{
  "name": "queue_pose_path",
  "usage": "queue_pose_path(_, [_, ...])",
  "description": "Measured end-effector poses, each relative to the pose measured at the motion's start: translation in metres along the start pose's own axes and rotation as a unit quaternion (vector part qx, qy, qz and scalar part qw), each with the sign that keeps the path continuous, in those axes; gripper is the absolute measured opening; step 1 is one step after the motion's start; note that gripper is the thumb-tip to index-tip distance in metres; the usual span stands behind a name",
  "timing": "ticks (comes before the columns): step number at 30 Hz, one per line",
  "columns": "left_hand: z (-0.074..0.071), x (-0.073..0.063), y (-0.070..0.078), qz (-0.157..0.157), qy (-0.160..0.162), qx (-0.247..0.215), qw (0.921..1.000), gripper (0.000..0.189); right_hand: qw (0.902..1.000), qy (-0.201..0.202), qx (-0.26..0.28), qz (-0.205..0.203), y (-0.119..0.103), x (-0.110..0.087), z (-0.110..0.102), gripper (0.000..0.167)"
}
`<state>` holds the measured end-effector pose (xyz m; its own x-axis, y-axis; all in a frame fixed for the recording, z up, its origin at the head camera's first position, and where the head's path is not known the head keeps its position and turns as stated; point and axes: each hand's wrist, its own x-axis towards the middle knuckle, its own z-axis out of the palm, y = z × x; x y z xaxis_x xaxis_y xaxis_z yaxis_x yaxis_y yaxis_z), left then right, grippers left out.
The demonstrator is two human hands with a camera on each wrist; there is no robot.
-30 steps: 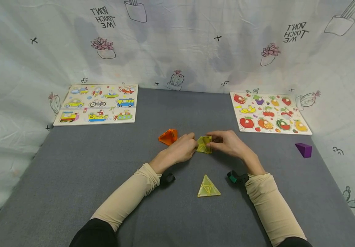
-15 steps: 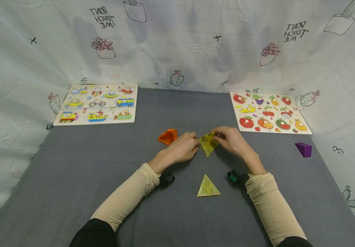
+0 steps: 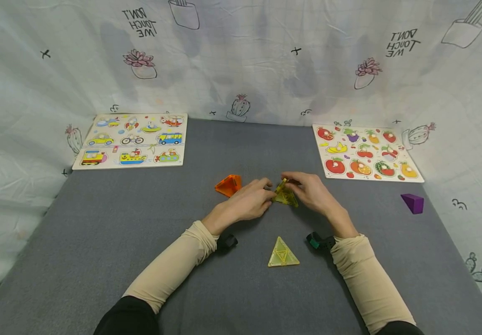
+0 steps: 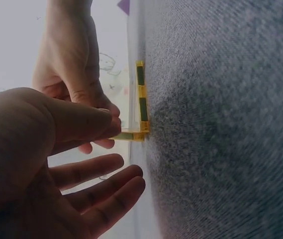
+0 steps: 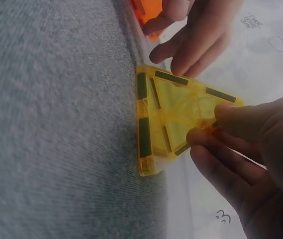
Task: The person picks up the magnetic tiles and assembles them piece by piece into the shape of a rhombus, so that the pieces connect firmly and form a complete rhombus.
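Note:
Near the middle of the table, in the head view, my right hand (image 3: 313,190) pinches a yellow triangular magnetic tile (image 5: 181,102) between thumb and fingers. That tile stands raised along the edge of a second yellow magnetic tile (image 3: 288,199), which lies flat on the cloth; the left wrist view shows the two edges meeting at a corner (image 4: 144,130). My left hand (image 3: 250,200) is close on the left side, its fingers loosely extended, fingertips right at the tiles. A third yellow triangular tile (image 3: 282,257) lies flat nearer to me.
An orange pyramid of tiles (image 3: 228,185) sits just beyond my left hand. A purple prism-like block (image 3: 412,204) is at the far right. Picture puzzle boards lie at the back: vehicles (image 3: 144,141) left, fruit (image 3: 368,153) right. A printed curtain (image 3: 241,60) hangs behind the grey table.
The right hand has turned the yellow tiles, so one now lies flat and the other stands raised. The left hand has shifted slightly right, its fingers spreading a little.

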<state>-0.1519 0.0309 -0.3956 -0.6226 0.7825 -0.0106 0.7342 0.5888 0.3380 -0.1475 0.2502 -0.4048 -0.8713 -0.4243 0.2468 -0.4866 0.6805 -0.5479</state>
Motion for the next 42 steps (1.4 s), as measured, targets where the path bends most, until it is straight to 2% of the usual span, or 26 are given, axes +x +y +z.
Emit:
queue_pose_path(5, [0.001,0.0,0.0,0.006,-0.012,0.003,0.9999,0.035,1.0,-0.007,0.001,0.004,-0.003,0.0,0.001,0.036])
queue_pose_path(13, [0.003,-0.001,0.002,0.005,-0.015,0.042,0.999,0.052,0.9993,-0.019,0.033,-0.006,-0.007,0.0,0.002,0.049])
queue_pose_path(22, [0.003,-0.001,0.005,-0.003,-0.006,0.039,0.9992,0.048,0.9985,-0.022,0.045,0.022,-0.007,-0.003,-0.006,0.053])
queue_pose_path(27, [0.002,-0.001,0.005,-0.014,-0.016,0.035,0.9992,0.047,0.9994,-0.005,0.02,0.027,-0.004,-0.012,-0.013,0.047])
queue_pose_path(30, [0.002,0.0,0.004,-0.019,-0.015,0.037,0.999,0.046,0.9998,0.003,-0.019,0.001,-0.005,-0.018,-0.015,0.036])
queue_pose_path(34, [0.002,0.0,0.001,-0.015,-0.001,0.044,0.9989,0.043,0.9951,-0.017,-0.071,-0.067,-0.015,-0.03,-0.014,0.024])
queue_pose_path(38, [0.002,0.0,0.0,-0.008,0.006,0.041,0.9991,0.043,0.9823,-0.079,-0.095,-0.14,-0.029,-0.043,-0.01,0.029])
queue_pose_path(42, [0.002,0.0,0.001,-0.012,-0.006,0.043,0.999,0.043,0.9669,-0.153,-0.111,-0.172,-0.039,-0.052,-0.002,0.042])
